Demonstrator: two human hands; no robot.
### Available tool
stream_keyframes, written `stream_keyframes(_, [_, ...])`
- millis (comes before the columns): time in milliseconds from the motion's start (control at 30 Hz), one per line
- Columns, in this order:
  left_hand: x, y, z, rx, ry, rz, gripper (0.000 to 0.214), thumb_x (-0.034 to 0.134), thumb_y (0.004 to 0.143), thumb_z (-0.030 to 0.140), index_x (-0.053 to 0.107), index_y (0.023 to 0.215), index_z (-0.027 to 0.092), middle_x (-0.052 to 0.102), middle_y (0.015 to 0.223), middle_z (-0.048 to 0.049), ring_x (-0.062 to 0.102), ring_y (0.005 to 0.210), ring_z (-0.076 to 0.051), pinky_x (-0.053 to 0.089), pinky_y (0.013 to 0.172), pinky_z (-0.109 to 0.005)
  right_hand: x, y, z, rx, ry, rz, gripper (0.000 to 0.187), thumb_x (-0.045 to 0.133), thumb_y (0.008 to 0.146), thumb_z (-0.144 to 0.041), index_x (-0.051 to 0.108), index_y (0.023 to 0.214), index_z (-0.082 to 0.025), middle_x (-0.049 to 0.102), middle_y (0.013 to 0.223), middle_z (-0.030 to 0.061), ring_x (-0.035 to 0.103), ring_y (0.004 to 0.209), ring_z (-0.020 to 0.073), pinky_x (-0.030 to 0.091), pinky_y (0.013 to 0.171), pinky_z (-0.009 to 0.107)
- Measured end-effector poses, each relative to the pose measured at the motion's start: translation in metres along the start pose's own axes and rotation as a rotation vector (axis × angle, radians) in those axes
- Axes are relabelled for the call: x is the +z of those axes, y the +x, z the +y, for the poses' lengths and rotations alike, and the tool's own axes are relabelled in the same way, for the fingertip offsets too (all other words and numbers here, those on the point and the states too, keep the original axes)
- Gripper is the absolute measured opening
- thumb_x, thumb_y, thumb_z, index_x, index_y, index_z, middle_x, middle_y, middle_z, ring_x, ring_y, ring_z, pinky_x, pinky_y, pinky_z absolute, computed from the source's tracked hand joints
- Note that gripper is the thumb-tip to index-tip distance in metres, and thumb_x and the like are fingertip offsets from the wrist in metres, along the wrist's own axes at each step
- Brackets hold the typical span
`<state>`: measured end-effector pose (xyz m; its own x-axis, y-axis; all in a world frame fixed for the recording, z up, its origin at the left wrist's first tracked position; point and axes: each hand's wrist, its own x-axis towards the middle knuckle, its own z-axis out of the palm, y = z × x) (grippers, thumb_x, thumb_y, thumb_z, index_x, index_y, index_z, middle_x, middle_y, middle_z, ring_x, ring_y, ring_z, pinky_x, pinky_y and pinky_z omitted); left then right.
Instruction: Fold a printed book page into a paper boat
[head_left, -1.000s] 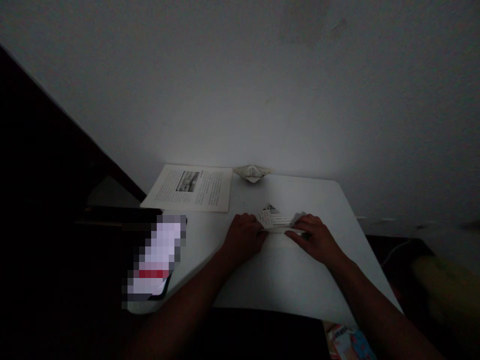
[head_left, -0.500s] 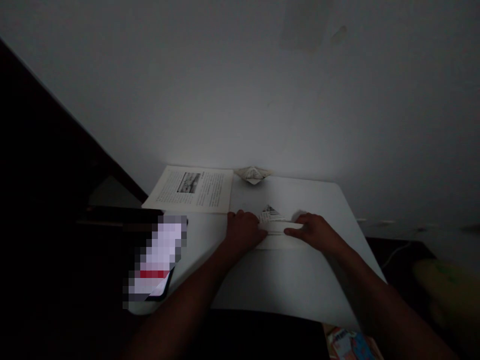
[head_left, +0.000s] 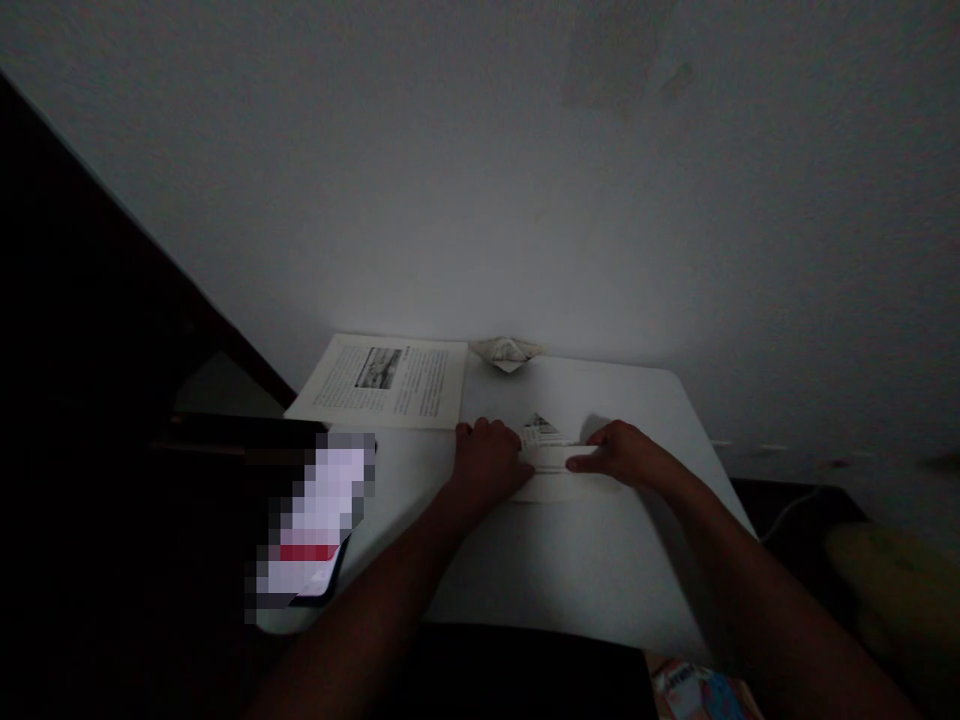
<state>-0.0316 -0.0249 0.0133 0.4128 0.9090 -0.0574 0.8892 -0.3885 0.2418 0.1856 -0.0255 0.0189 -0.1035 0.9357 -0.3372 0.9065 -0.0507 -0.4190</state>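
A partly folded sheet of printed paper (head_left: pixel 551 484) lies on the white table (head_left: pixel 555 570), its far side folded to a small peak with dark print. At its left end, my left hand (head_left: pixel 489 462) is closed on the paper, thumb along the near fold. My right hand (head_left: pixel 621 455) pinches the right end, the thumb on top and the fingers behind the folded edge. Beyond both hands, a folded paper boat (head_left: pixel 506 354) stands by the wall.
On the table's back left lies a printed page (head_left: pixel 420 385) with a picture. A lit phone (head_left: pixel 319 520), its screen blurred, rests at the left edge. The wall (head_left: pixel 450 200) rises right behind the table. Below the front right corner is a colourful printed item (head_left: pixel 701 690).
My right hand has shifted very slightly along the paper, its wrist a little higher. The left hand keeps its hold, and the paper stays in place.
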Motion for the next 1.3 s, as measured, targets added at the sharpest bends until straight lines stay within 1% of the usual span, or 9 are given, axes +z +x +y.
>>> stream_keyframes(133, [-0.001,0.002,0.006,0.114,0.008,-0.007,0.023,0.056,0.075,0.037,0.069,0.082,0.019,0.065,0.095,-0.0093,0.055,0.093,-0.027,0.038,0.083,-0.044,0.001,-0.002,0.002,-0.026,0.07,-0.044,0.04,0.063,0.065,-0.059,0.064,0.058,-0.019,0.05,0.048,-0.0024,0.046,0.048,0.0123,0.03,0.047,0.025])
stream_keyframes(267, [0.003,0.004,0.007,0.139,0.0,0.015,0.026,0.054,0.077,0.041,0.069,0.08,0.019,0.065,0.093,-0.0086,0.055,0.092,-0.027,0.039,0.082,-0.044,0.001,-0.006,-0.001,-0.059,0.069,-0.049,0.038,0.061,0.069,-0.055,0.064,0.058,-0.019,0.048,0.047,-0.0027,0.045,0.048,0.012,0.03,0.047,0.025])
stream_keyframes(467, [0.004,0.003,0.006,0.064,-0.039,-0.007,0.026,0.057,0.075,0.041,0.069,0.086,0.02,0.065,0.098,-0.0089,0.054,0.097,-0.027,0.038,0.085,-0.045,0.0,-0.003,-0.003,-0.046,0.005,-0.038,0.039,0.061,0.069,-0.057,0.066,0.058,-0.019,0.051,0.049,-0.0006,0.047,0.05,0.0133,0.03,0.047,0.025])
stream_keyframes(667, [-0.004,0.009,0.011,0.008,-0.025,-0.07,0.028,0.057,0.074,0.038,0.068,0.09,0.018,0.065,0.102,-0.0118,0.054,0.1,-0.03,0.037,0.085,-0.047,-0.001,-0.001,-0.008,-0.014,-0.087,-0.039,0.038,0.062,0.068,-0.056,0.066,0.057,-0.02,0.059,0.053,0.0023,0.054,0.054,0.0166,0.032,0.049,0.027])
stream_keyframes(767, [-0.008,0.013,0.014,0.001,-0.017,-0.104,0.028,0.059,0.072,0.039,0.067,0.088,0.017,0.065,0.103,-0.0129,0.054,0.101,-0.031,0.037,0.086,-0.049,0.001,-0.002,-0.016,-0.015,-0.143,-0.01,0.035,0.062,0.068,-0.056,0.07,0.064,-0.022,0.063,0.057,0.0024,0.059,0.061,0.0193,0.036,0.056,0.028])
stream_keyframes(867, [-0.01,0.015,0.015,-0.006,-0.026,-0.115,0.031,0.061,0.069,0.043,0.066,0.087,0.017,0.065,0.103,-0.0133,0.054,0.101,-0.031,0.036,0.087,-0.05,0.004,-0.001,-0.025,-0.05,-0.219,0.052,0.041,0.059,0.067,-0.063,0.071,0.068,-0.024,0.066,0.063,0.0038,0.062,0.071,0.023,0.039,0.067,0.032])
stream_keyframes(933, [-0.009,0.015,0.014,-0.006,-0.03,-0.109,0.035,0.06,0.07,0.047,0.066,0.087,0.017,0.065,0.102,-0.0135,0.055,0.101,-0.032,0.036,0.087,-0.051,0.007,0.001,-0.029,-0.07,-0.246,0.068,0.044,0.056,0.068,-0.066,0.071,0.068,-0.025,0.068,0.067,0.0046,0.063,0.076,0.0242,0.039,0.07,0.034])
stream_keyframes(1167, [-0.007,0.014,0.012,-0.016,0.003,-0.097,0.041,0.059,0.07,0.054,0.066,0.087,0.018,0.066,0.102,-0.0131,0.056,0.101,-0.031,0.037,0.088,-0.049,0.009,0.007,-0.03,-0.074,-0.219,0.023,0.042,0.058,0.067,-0.066,0.072,0.069,-0.026,0.071,0.072,0.004,0.065,0.078,0.0238,0.039,0.069,0.033])
stream_keyframes(1300, [-0.012,0.012,0.007,-0.051,0.004,-0.127,0.042,0.063,0.067,0.051,0.065,0.09,0.017,0.066,0.103,-0.0132,0.058,0.099,-0.03,0.036,0.089,-0.049,0.01,0.009,-0.028,-0.047,-0.231,0.039,0.043,0.06,0.065,-0.067,0.073,0.069,-0.026,0.071,0.069,0.0049,0.064,0.073,0.0234,0.04,0.067,0.033])
